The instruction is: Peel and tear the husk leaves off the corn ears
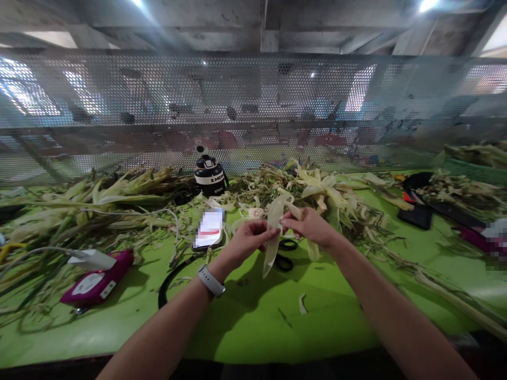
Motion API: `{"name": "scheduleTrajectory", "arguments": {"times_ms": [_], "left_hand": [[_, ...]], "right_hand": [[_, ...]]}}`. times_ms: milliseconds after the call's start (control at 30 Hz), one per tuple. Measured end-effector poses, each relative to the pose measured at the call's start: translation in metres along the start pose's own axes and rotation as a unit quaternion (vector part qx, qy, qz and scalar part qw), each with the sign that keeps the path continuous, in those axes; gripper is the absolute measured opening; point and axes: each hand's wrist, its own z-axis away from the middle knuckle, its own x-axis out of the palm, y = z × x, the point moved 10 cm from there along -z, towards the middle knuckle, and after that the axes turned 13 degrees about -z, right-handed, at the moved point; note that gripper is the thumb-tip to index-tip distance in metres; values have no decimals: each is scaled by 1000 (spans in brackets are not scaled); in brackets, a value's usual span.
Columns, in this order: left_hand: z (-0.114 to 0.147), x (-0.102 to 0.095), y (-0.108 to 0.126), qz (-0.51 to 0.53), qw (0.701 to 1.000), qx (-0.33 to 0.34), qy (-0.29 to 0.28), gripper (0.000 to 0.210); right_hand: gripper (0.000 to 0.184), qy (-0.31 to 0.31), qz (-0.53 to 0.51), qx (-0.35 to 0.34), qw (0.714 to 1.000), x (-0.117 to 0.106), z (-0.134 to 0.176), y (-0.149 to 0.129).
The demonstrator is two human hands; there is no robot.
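Note:
My left hand (pixel 250 236) pinches a pale, dried corn husk strip (pixel 270 258) between thumb and fingers, above the middle of the green table. My right hand (pixel 311 227) grips the same strip a little to the right, where it bends over near the fingertips. One end hangs down below my left hand; another pale piece dangles below the right. Behind my left fingers shows a small, whitish, knobbly piece (pixel 256 212), its kind unclear. Black scissors (pixel 284 262) lie under my hands, only the handle loops plainly visible.
Heaps of husks (pixel 119 195) cover the table's left and back. A black bottle (pixel 209 178) stands behind a phone (pixel 208 229). At left lies a magenta power strip (pixel 99 279) with a charger and cable. A perforated screen (pixel 245 105) rises behind; a green basket (pixel 471 170) is far right.

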Motion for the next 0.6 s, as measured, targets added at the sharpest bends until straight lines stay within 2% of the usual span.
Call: {"name": "scheduleTrajectory", "arguments": {"times_ms": [133,300,400,467,600], "left_hand": [[0,7,-4,-17,999,-9,-40,32],[0,8,-3,-9,999,-6,-42,33],[2,13,-1,-3,998,-15,-62,32],[2,9,2,11,999,-11,-45,31],[0,-13,4,54,998,-2,44,33]], "right_hand": [[15,68,-35,-19,997,-14,-1,-4],[16,42,-50,-5,998,-6,-2,2],[17,48,-45,-10,998,-6,0,2],[18,46,-44,-2,998,-5,1,2],[16,14,-24,30,999,1,2,3]]}}
